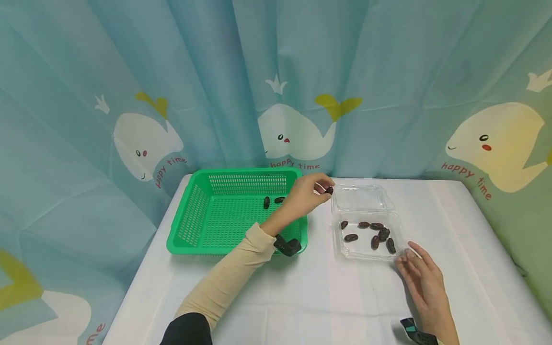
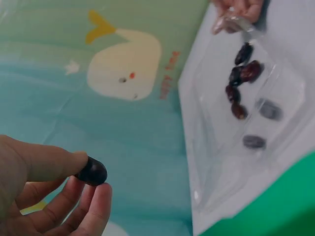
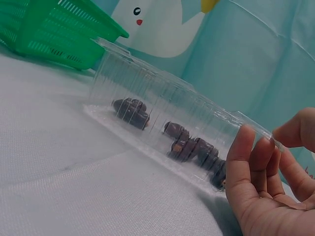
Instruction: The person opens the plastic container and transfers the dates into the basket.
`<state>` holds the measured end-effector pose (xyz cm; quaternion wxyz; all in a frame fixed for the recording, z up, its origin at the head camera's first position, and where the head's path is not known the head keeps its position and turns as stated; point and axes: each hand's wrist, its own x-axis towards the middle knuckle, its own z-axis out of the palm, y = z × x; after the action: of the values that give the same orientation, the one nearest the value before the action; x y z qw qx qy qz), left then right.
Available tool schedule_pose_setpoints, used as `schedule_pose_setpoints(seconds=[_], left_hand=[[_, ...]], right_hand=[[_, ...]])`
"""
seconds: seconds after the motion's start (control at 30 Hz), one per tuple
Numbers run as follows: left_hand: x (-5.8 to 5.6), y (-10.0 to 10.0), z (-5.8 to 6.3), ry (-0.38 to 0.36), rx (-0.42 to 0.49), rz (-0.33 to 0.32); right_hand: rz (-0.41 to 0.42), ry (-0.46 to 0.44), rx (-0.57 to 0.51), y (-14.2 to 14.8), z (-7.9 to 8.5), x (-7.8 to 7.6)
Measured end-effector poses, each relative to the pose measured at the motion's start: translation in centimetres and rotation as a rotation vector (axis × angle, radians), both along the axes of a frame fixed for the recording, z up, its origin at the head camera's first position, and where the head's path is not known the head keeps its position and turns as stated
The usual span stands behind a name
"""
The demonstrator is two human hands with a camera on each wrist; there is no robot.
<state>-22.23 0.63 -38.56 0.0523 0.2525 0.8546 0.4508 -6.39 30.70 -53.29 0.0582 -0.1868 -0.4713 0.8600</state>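
Between thumb and fingertips, my left hand [image 1: 307, 194] pinches one dark brown date [image 2: 92, 171], raised above the gap between the basket and the clear box. The clear plastic box [image 1: 362, 256] lies with its lid [image 1: 360, 197] folded back behind it. Several dates [image 1: 375, 242] are spread over the box's floor. At the near right corner, my right hand [image 1: 424, 282] holds the box's rim between thumb and fingers, as the right wrist view shows. Two dates [image 1: 266, 202] are visible in the green basket [image 1: 194, 250]; my left forearm hides part of it.
The basket and box stand side by side on a white-covered table [image 1: 302, 306]. A blue-green curtain [image 1: 215, 72] with whale prints hangs right behind the table's back edge. My left sleeve [image 1: 228, 278] crosses over the basket's near right corner.
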Motion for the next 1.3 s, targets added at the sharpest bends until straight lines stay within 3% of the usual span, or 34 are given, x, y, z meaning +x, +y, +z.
schedule_pose_setpoints(seconds=[0.3, 0.53, 0.77, 1.07, 1.3], left_hand=[[-1.1, -4.3, 0.1, -0.173, 0.13, 0.096], [-2.2, -7.2, -0.9, -0.286, 0.286, 0.143], [-3.3, -9.9, -2.1, -0.502, 0.457, 0.178], [-4.8, -12.7, -3.7, -0.629, 0.423, 0.248], [-5.4, -14.4, -5.3, -0.671, 0.34, 0.338]], right_hand=[[0.0, 0.009, 0.025, -0.1, -0.2, 0.2], [-0.008, -0.002, 0.023, 0.0, 0.0, 0.2], [0.005, 0.007, -0.002, 0.0, 0.3, 0.2], [0.018, 0.011, -0.023, 0.1, 0.3, 0.2], [0.025, 0.027, -0.02, 0.1, 0.1, 0.2]])
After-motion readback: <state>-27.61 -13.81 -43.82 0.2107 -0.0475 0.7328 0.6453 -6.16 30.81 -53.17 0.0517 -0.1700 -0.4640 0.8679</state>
